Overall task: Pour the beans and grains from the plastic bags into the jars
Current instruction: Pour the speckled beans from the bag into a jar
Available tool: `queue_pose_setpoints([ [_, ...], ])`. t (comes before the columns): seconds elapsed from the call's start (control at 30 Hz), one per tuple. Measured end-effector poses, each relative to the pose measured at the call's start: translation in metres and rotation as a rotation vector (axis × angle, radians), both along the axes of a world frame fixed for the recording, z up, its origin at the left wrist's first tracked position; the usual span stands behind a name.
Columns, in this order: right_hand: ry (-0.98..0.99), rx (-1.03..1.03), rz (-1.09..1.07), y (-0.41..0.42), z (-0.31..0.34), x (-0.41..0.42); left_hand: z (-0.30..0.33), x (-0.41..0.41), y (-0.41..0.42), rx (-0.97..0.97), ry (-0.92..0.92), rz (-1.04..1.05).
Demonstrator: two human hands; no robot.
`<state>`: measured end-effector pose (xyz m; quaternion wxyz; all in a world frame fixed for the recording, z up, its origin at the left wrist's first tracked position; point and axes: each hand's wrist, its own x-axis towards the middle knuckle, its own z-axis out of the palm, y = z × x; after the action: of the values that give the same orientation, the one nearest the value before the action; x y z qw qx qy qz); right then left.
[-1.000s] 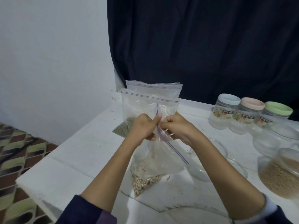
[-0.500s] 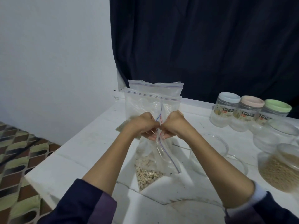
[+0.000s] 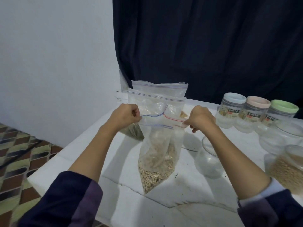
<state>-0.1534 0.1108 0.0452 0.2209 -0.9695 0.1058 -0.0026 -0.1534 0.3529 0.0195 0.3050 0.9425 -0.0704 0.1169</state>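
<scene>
My one view sits on the wearer's head, wide-angle, looking forward and down over the white bench, close to both forearms, facing the dark curtain behind.

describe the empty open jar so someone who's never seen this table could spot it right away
Start at the white table and find the zip bag of beans that both hands hold at its middle. The empty open jar stands on the table just right of that bag. Unlike the three lidded jars behind it and the grain-filled jar further right, it has no lid and nothing inside.
</scene>
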Motion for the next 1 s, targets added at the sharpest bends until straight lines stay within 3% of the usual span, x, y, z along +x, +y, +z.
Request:
queue_pose_setpoints([
  [0.23, -0.014, -0.071, -0.025, -0.031, 0.002, 0.013, -0.002, 0.011, 0.042, 0.083, -0.023, 0.114],
  [0.33, -0.003, 0.016, -0.011, -0.041, 0.001, 0.013, -0.006, 0.012, 0.051, 0.093, -0.017, 0.114],
  [0.43, 0.011, -0.039, 0.007, -0.042, 0.003, 0.012, -0.006, 0.016, 0.052, 0.055, -0.008, 0.066],
  [0.57, -0.259, -0.027, 0.163, -0.029, 0.012, 0.005, 0.013, 0.030, 0.023, -0.075, -0.071, -0.108],
  [0.67, -0.423, 0.107, 0.347, -0.006, 0.018, -0.009, 0.033, 0.047, -0.016, -0.030, -0.081, -0.248],
  [0.8, -0.161, 0.288, 0.559, 0.020, 0.017, -0.031, 0.043, 0.081, -0.056, 0.129, 0.056, -0.366],
  [0.9, -0.028, 0.154, 0.641, 0.035, 0.012, -0.041, 0.037, 0.100, -0.071, 0.229, 0.164, -0.400],
  [1.0, -0.037, 0.009, 0.645, 0.042, 0.002, -0.043, 0.032, 0.106, -0.073, 0.192, 0.319, -0.446],
])
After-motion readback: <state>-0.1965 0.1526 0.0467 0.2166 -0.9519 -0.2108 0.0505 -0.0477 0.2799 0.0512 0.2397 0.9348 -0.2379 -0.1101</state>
